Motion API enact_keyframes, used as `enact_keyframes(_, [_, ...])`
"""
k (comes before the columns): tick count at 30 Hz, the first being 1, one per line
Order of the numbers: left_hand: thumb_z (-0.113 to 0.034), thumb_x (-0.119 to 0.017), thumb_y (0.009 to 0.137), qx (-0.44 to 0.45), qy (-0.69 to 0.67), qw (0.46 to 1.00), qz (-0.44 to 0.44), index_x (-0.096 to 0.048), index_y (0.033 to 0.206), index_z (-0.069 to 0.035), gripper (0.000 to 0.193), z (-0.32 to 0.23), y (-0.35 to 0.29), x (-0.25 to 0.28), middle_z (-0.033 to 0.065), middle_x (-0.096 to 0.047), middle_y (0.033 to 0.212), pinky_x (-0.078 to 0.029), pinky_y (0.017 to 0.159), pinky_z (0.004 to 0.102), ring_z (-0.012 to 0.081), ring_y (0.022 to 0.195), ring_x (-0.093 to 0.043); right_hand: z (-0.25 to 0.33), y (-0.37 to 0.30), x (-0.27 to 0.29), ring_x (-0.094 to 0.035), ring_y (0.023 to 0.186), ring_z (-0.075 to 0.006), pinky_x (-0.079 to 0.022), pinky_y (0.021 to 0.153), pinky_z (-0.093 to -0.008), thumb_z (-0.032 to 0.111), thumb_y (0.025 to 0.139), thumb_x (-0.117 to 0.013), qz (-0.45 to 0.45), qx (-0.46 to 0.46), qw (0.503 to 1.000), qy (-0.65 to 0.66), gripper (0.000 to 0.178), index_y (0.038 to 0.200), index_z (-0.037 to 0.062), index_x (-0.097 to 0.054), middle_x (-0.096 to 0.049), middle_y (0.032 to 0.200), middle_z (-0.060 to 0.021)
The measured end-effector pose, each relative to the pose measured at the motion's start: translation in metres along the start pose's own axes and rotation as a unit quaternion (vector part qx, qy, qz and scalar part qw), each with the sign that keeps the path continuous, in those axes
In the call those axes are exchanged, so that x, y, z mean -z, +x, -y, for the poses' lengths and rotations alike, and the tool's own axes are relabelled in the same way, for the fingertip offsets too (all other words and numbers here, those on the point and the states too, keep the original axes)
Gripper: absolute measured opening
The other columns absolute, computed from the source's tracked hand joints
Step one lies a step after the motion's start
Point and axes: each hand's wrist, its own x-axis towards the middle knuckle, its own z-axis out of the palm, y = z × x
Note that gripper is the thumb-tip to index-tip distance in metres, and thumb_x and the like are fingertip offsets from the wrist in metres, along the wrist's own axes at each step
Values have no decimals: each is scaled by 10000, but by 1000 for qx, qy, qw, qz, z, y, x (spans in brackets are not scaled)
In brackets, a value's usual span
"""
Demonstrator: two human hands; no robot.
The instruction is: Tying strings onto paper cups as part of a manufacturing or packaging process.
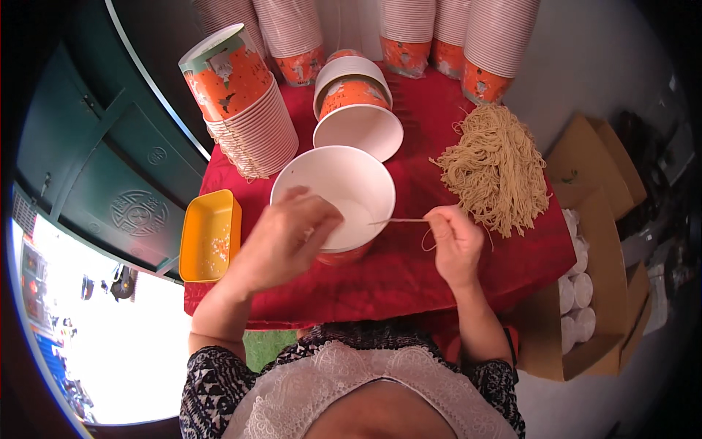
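Observation:
A white-lined paper bucket (333, 168) with an orange outside stands upright in front of me, its mouth facing up. My left hand (289, 238) hovers over its near left rim, fingers bent and thumb apart from them; I see nothing held there. To the right of the bucket, my right hand (457, 241) pinches a thin beige cord (406, 220). One part of the cord stretches left to the bucket's right side, and a loose loop hangs below my fingers. Whether the cord passes through the bucket wall is too small to tell.
A heap of beige cords (497, 168) lies right on the red tablecloth (417, 285). Left are stacked buckets (252, 110) and a yellow tray (232, 234) with small bits. Two buckets (358, 128) lie tipped behind. Tall bucket stacks (490, 44) line the back; cardboard boxes (596, 293) stand right.

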Motion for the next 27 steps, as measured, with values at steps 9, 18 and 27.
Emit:
enact_keyframes(9, [136, -613, 708, -64, 153, 971, 171, -697, 1152, -87, 504, 16, -13, 36, 117, -465, 1496, -437, 1083, 473, 383, 1398, -373, -15, 16, 40, -322, 579, -7, -252, 506, -195, 170, 1025, -569, -92, -47, 993, 55, 196, 1003, 2, -668, -422, 675, 95])
enact_keyframes(18, [-35, -750, 717, -97, 182, 968, 145, -677, 839, -71, 147, -1, -18, 37, 105, -664, 1198, -318, 1143, 553, 386, 1374, -422, 19, 11, 46, -280, 566, -19, -231, 497, -207, 164, 1048, -498, -20, -81, 949, 303, 249, 1075, -45, -630, -366, 653, 75])
enact_keyframes(27, [-47, -764, 717, -42, 215, 975, 43, -661, 846, -71, 166, -3, -23, -6, 70, -646, 760, -391, 1085, 548, 258, 864, -664, 28, -13, 28, -375, 585, -92, -298, 527, -256, 271, 1029, -484, 35, -163, 831, 530, 290, 938, 10, -574, -457, 819, -12])
